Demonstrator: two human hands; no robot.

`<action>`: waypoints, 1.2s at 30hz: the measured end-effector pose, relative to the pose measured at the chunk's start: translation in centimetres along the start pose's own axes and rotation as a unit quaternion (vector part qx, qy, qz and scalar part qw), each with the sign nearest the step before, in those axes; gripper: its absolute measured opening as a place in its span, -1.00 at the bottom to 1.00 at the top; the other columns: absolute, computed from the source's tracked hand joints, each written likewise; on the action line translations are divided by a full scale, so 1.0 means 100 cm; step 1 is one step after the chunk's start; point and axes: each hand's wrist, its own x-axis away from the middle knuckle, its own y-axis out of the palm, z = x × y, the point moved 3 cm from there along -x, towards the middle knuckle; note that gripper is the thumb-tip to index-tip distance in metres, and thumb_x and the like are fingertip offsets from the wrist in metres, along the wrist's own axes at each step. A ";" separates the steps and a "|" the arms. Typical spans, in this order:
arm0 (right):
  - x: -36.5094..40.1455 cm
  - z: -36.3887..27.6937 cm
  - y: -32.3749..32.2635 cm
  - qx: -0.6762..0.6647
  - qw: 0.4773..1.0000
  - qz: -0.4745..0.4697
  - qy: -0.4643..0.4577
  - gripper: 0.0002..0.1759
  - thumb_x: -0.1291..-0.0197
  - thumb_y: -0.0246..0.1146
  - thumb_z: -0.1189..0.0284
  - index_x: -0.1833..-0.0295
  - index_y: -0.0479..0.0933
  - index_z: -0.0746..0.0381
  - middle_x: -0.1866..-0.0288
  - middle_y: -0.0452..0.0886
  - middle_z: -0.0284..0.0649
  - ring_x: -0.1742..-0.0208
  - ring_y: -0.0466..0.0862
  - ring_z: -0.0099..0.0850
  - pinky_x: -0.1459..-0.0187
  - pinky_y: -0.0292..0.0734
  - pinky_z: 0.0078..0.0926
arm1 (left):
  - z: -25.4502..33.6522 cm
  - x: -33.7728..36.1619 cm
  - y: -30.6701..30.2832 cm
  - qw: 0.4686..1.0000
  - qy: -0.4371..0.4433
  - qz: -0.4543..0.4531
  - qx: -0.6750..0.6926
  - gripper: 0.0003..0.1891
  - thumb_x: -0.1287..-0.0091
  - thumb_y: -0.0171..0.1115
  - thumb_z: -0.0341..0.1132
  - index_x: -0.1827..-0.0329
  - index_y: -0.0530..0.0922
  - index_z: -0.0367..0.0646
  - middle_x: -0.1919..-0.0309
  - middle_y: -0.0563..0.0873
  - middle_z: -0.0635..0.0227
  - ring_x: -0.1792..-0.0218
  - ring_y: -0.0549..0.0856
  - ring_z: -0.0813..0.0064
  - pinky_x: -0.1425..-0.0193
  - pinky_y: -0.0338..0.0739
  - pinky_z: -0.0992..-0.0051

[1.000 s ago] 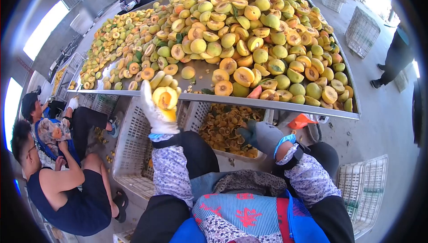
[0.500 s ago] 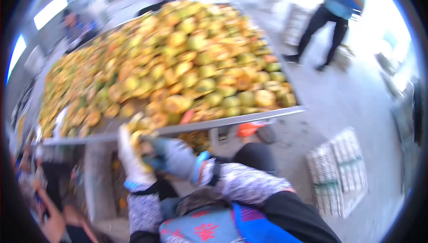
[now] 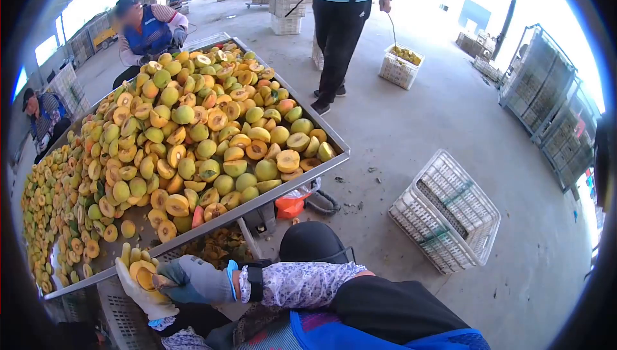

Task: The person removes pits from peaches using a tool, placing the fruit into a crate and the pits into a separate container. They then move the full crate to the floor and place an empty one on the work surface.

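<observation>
At the near edge of the metal table, my left hand [image 3: 137,287], in a pale glove with yellowish fingers, is closed around a yellow peach half [image 3: 145,277]. My right hand [image 3: 200,280], in a grey-blue glove, presses against that half from the right with its fingers curled. Whatever sits inside the right fingers, if anything, is hidden. Just beyond both hands, a big heap of peaches [image 3: 193,125], many halved with orange flesh and hollows showing, covers much of the table [image 3: 283,187].
Scraps lie in a container [image 3: 222,245] under the table edge. White plastic crates [image 3: 443,215] lie on the floor at right, near an orange bag [image 3: 290,205]. Two people sit at the table's far side. A standing person [image 3: 340,35] holds a line to a crate [image 3: 402,67].
My view has swung right and sharpened, so the table and crates sit further left. Both hands remain together on the fruit, now lower left in view.
</observation>
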 end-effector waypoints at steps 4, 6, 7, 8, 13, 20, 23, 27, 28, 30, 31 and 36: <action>0.006 0.038 -0.023 0.297 0.939 -0.113 0.128 -0.82 -0.36 0.29 0.34 0.10 0.56 0.22 0.32 0.66 0.09 0.29 0.68 0.06 0.28 0.52 -0.04 | 0.080 -0.020 -0.115 0.978 0.058 0.102 -0.170 -0.55 -0.55 0.13 0.05 -0.23 0.63 -0.11 0.08 0.74 0.36 0.10 0.70 0.50 0.06 0.63 0.47; 0.017 0.053 -0.033 0.319 0.935 -0.107 0.111 -0.75 -0.37 0.27 0.28 0.02 0.60 0.24 0.31 0.70 0.10 0.22 0.71 0.07 0.18 0.58 -0.05 | 0.098 -0.050 -0.178 0.870 0.094 0.215 -0.434 -0.55 -0.47 0.23 0.00 -0.15 0.67 -0.22 0.08 0.78 0.24 0.11 0.75 0.35 0.00 0.62 0.41; 0.010 0.045 -0.032 0.305 0.937 -0.121 0.121 -0.74 -0.38 0.27 0.27 0.03 0.61 0.24 0.29 0.70 0.09 0.21 0.71 0.07 0.17 0.58 -0.06 | 0.115 -0.047 -0.165 0.788 0.178 0.225 -0.545 -0.53 -0.43 0.26 -0.01 -0.12 0.68 -0.27 0.04 0.78 0.17 0.07 0.75 0.27 -0.07 0.60 0.39; 0.005 0.038 -0.032 0.298 0.936 -0.129 0.138 -0.74 -0.38 0.26 0.26 0.03 0.62 0.24 0.28 0.71 0.09 0.20 0.71 0.08 0.17 0.59 -0.06 | 0.116 -0.044 -0.137 0.691 0.250 0.220 -0.642 -0.52 -0.39 0.29 -0.03 -0.09 0.68 -0.32 0.00 0.78 0.10 0.02 0.76 0.20 -0.14 0.58 0.36; -0.004 0.039 -0.030 0.278 0.942 -0.117 0.145 -0.76 -0.34 0.28 0.23 0.07 0.61 0.18 0.26 0.71 0.06 0.18 0.71 0.09 0.15 0.59 0.02 | 0.084 -0.098 -0.026 0.695 0.219 0.072 -0.681 -0.42 -0.34 0.25 0.06 -0.18 0.63 -0.30 -0.10 0.73 -0.09 -0.18 0.68 0.01 -0.34 0.49 0.23; 0.006 0.056 -0.029 0.309 0.932 -0.145 0.125 -0.74 -0.33 0.31 0.23 0.07 0.57 0.20 0.28 0.72 0.03 0.21 0.72 0.08 0.19 0.58 0.03 | 0.018 -0.210 -0.048 0.600 0.054 0.065 -0.795 -0.38 -0.25 0.24 0.09 -0.26 0.51 -0.12 -0.25 0.58 -0.20 -0.29 0.58 -0.10 -0.37 0.47 0.10; 0.007 0.056 -0.028 0.280 0.948 -0.115 0.095 -0.76 -0.33 0.31 0.27 0.08 0.58 0.22 0.29 0.72 0.04 0.20 0.73 0.07 0.20 0.59 -0.01 | 0.022 -0.202 -0.042 0.586 0.101 0.011 -0.804 -0.48 -0.16 0.39 -0.13 -0.16 0.52 -0.13 -0.13 0.67 -0.11 -0.19 0.64 -0.13 -0.27 0.55 0.11; -0.002 0.045 -0.025 0.203 0.978 -0.025 0.029 -0.85 -0.39 0.25 0.38 0.12 0.56 0.25 0.33 0.69 0.07 0.29 0.72 0.01 0.25 0.58 -0.10 | 0.013 -0.181 -0.049 0.901 0.041 -0.062 -0.426 -0.51 -0.18 0.47 -0.40 -0.21 0.60 -0.22 0.19 0.77 0.34 0.17 0.72 0.55 0.05 0.63 0.53; -0.008 0.041 -0.027 0.162 0.986 -0.017 0.038 -0.82 -0.43 0.23 0.35 0.12 0.54 0.26 0.36 0.66 0.00 0.33 0.69 -0.08 0.26 0.56 -0.17 | 0.019 -0.166 -0.035 0.890 0.083 -0.072 -0.443 -0.61 -0.27 0.44 -0.38 -0.15 0.65 -0.28 0.18 0.77 0.35 0.17 0.72 0.58 0.05 0.62 0.56; -0.019 0.030 -0.030 0.073 0.995 -0.011 0.062 -0.74 -0.50 0.19 0.28 0.12 0.50 0.29 0.42 0.62 -0.14 0.41 0.64 -0.27 0.30 0.52 -0.31 | 0.030 -0.108 0.010 0.949 0.090 -0.111 -0.280 -0.70 -0.39 0.39 -0.33 -0.10 0.69 -0.28 0.16 0.77 0.37 0.15 0.70 0.63 0.04 0.61 0.58; -0.022 0.024 -0.029 0.056 0.997 0.006 0.047 -0.72 -0.54 0.14 0.27 0.13 0.49 0.29 0.44 0.58 -0.19 0.41 0.59 -0.36 0.31 0.49 -0.35 | 0.032 -0.083 0.027 0.950 0.087 -0.132 -0.269 -0.72 -0.45 0.34 -0.28 -0.09 0.70 -0.28 0.15 0.77 0.37 0.13 0.70 0.65 0.01 0.60 0.58; -0.029 0.021 -0.027 0.097 0.993 0.054 -0.044 -0.72 -0.57 0.07 0.32 0.15 0.47 0.32 0.46 0.53 -0.20 0.41 0.55 -0.39 0.34 0.45 -0.33 | 0.018 -0.011 0.074 0.945 0.132 -0.241 -0.178 -0.48 -0.65 -0.02 -0.01 -0.18 0.62 -0.37 0.06 0.77 0.22 0.02 0.72 0.52 -0.15 0.58 0.54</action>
